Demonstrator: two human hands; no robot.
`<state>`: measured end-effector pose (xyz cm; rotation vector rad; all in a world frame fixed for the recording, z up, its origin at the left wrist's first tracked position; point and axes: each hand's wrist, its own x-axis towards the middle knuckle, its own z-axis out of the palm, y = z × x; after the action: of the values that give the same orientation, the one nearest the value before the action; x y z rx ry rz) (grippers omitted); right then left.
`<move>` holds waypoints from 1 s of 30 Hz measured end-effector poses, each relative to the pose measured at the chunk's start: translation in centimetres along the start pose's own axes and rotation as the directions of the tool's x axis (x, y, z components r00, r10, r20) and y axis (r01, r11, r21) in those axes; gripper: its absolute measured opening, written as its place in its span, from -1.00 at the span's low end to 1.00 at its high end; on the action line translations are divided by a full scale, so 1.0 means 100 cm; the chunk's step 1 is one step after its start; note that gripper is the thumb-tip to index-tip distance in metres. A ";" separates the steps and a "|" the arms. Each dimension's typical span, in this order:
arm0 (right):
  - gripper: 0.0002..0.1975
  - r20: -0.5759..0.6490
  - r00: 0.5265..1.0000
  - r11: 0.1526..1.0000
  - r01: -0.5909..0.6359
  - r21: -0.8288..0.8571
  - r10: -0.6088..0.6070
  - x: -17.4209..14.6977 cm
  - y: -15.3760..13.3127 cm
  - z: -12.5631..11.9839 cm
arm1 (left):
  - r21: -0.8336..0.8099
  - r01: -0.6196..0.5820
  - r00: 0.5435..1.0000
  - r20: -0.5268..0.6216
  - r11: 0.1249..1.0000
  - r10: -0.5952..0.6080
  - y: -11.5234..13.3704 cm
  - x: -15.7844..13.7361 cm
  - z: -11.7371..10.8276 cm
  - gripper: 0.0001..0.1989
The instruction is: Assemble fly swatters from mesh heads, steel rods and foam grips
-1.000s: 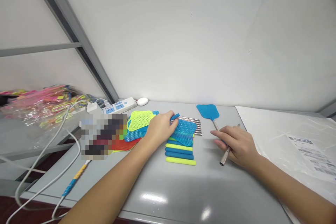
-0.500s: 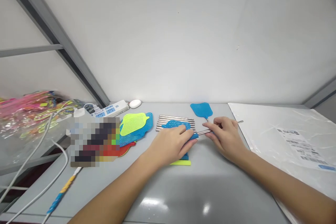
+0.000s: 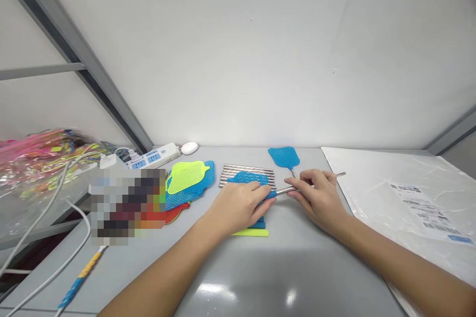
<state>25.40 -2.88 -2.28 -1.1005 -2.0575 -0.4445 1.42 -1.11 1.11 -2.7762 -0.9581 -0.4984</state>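
Observation:
My left hand (image 3: 241, 203) is closed around a blue plastic handle sleeve (image 3: 272, 194), most of it hidden by the fingers. My right hand (image 3: 316, 193) pinches a thin metal rod (image 3: 286, 190), whose left end meets the sleeve; its far end sticks out past my knuckles. Beyond my left hand, a blue perforated fly swatter head (image 3: 247, 176) lies by several metal rods (image 3: 249, 167). Below that hand show more blue and yellow-green sleeves (image 3: 256, 233). Behind my right hand rests a blue swatter head (image 3: 284, 157) on a metal stem.
Yellow-green and blue swatter heads (image 3: 188, 177) are stacked to the left, with a red one (image 3: 176, 214) beneath. Further left are a blurred patch, a power strip (image 3: 158, 156), a white mouse (image 3: 189, 148) and cables. A white plastic mailer bag (image 3: 372, 173) covers the right side.
The view has shifted slightly. Both hands keep their holds, and the rod still meets the blue sleeve; whether it has moved further in I cannot tell.

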 end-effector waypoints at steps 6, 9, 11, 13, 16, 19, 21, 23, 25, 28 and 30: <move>-0.86 -0.034 0.999 1.000 0.011 -0.009 -0.011 0.001 -0.003 -0.003 | 0.014 0.006 1.000 0.013 1.000 -0.006 0.001 -0.001 -0.002 -0.66; -0.87 -0.054 0.998 1.000 0.025 -0.004 -0.025 0.001 -0.004 -0.003 | 0.014 0.013 0.999 0.038 1.000 -0.014 0.001 0.000 -0.003 -0.65; -0.88 -0.070 0.997 0.999 0.033 -0.003 -0.033 0.000 -0.004 -0.003 | 0.003 0.005 0.999 0.046 1.000 -0.005 0.001 0.000 -0.003 -0.66; -0.89 -0.080 0.996 0.999 0.045 0.006 -0.045 0.000 -0.006 -0.003 | -0.008 -0.012 0.999 0.040 1.000 0.013 0.002 0.000 -0.002 -0.66; -0.90 -0.099 0.993 0.997 0.068 0.028 -0.065 -0.001 -0.011 -0.003 | -0.024 -0.046 0.999 -0.007 0.999 0.046 0.005 0.000 0.000 -0.67; -0.88 -0.121 0.990 0.996 0.078 0.032 -0.074 -0.001 -0.014 -0.004 | -0.035 -0.062 0.997 -0.052 0.997 0.060 0.006 0.000 0.003 -0.68; -0.86 -0.113 0.991 0.996 0.081 0.033 -0.076 -0.001 -0.014 -0.004 | -0.038 -0.063 0.997 -0.056 0.997 0.061 0.006 -0.001 0.004 -0.68; -0.82 -0.090 0.992 0.995 0.088 0.045 -0.084 0.000 -0.014 -0.005 | -0.039 -0.059 0.997 -0.054 0.998 0.056 0.006 -0.001 0.004 -0.69; -0.77 -0.069 0.992 0.993 0.105 0.057 -0.101 0.000 -0.015 -0.005 | -0.038 -0.048 0.997 -0.058 0.998 0.046 0.006 0.000 0.004 -0.69; -0.68 -0.030 0.988 0.985 0.153 0.077 -0.151 0.000 -0.018 -0.005 | -0.038 -0.064 0.995 -0.076 0.997 0.061 0.008 0.001 0.004 -0.71; -0.65 -0.003 0.981 0.977 0.194 0.093 -0.194 -0.001 -0.021 -0.006 | -0.044 -0.088 0.992 -0.090 0.995 0.084 0.009 0.002 0.004 -0.72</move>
<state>23.92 -4.49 -1.83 -0.8509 -2.1782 -0.4370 2.19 -1.60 0.75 -2.7970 -0.8138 -0.6326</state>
